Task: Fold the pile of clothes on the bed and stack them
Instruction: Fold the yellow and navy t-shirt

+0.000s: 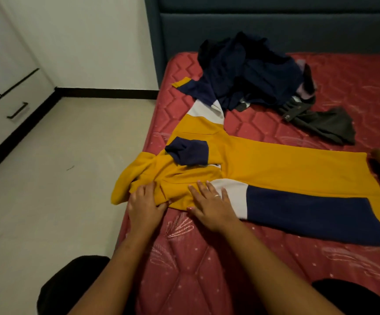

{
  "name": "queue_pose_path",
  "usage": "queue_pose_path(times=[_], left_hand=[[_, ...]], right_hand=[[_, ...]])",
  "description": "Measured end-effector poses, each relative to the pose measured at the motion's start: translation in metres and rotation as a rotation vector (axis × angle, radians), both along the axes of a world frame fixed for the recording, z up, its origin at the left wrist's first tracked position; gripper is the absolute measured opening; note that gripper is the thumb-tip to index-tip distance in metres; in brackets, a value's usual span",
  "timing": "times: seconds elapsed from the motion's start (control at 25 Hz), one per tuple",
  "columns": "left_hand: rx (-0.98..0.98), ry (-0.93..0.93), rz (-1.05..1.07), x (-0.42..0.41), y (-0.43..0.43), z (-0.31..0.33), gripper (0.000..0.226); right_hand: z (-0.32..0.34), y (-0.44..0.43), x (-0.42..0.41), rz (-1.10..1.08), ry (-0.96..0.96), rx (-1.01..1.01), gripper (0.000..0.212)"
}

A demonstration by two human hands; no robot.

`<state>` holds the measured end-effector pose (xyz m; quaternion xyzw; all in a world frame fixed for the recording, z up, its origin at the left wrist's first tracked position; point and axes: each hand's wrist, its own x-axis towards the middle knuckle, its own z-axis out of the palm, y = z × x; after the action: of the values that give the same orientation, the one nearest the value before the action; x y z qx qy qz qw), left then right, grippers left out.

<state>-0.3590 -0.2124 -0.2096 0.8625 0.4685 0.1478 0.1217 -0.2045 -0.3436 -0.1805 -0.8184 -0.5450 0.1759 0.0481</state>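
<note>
Head view: red mattress (207, 269) is taking up the right and bottom of the frame, and all the clothes are lying on it.
Hoodie: yellow-navy-white hoodie (275, 169) is lying spread across the middle, with a navy cuff lying over the yellow chest.
Pile: dark clothes pile (252, 71) is waiting at upper centre, still unfolded.
Drawer: white drawer (7, 105) at the left edge is sitting closed, so no idea what's inside.
Right hand (209, 206): pressing flat, fingers spread, on the hoodie's near edge.
Left hand (144, 205): resting on the bunched hood end; can't tell if it's gripping.
Tip: I'd be smoothing that bunch flat before folding further.
</note>
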Motion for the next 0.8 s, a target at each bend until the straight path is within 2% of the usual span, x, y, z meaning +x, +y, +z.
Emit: queue_pose_path(times=[0.08,0.16,0.24,0.32,0.44,0.52,0.56,0.64,0.72,0.8], left_hand=[[-0.147,-0.11,-0.08,-0.007,0.007,0.001,0.035],[-0.357,-0.377,-0.22,-0.017,0.022,0.008,0.021],[-0.562,-0.589,-0.221,-0.025,0.039,0.025,0.006],[-0.608,-0.598,-0.146,-0.032,0.055,0.036,0.022],[-0.541,-0.36,-0.095,-0.034,0.062,0.037,0.026],[-0.444,-0.204,-0.015,-0.034,0.061,0.036,0.029],[-0.278,-0.119,0.038,-0.032,0.057,0.036,0.027],[0.104,-0.051,0.083,-0.022,0.042,0.034,0.015],[0.272,-0.13,-0.002,-0.005,0.02,0.036,0.012],[0.189,-0.18,-0.163,0.014,-0.003,0.036,0.012]], right_hand=[[-0.005,0.013,-0.019,0.066,-0.006,-0.011,0.075],[-0.007,0.028,-0.026,0.093,0.003,-0.017,0.083],[-0.003,0.043,-0.029,0.093,0.083,-0.015,0.086],[-0.002,0.058,-0.033,0.088,0.155,-0.059,0.082],[-0.01,0.065,-0.039,0.07,0.177,-0.117,0.066],[-0.005,0.073,-0.029,-0.038,0.289,0.021,0.055],[0.0,0.079,-0.019,-0.116,0.297,0.168,0.05],[0.012,0.093,0.006,-0.2,0.05,0.346,0.036],[0.015,0.106,0.027,-0.208,-0.184,0.216,0.03],[0.011,0.114,0.041,-0.236,-0.133,0.019,0.032]])
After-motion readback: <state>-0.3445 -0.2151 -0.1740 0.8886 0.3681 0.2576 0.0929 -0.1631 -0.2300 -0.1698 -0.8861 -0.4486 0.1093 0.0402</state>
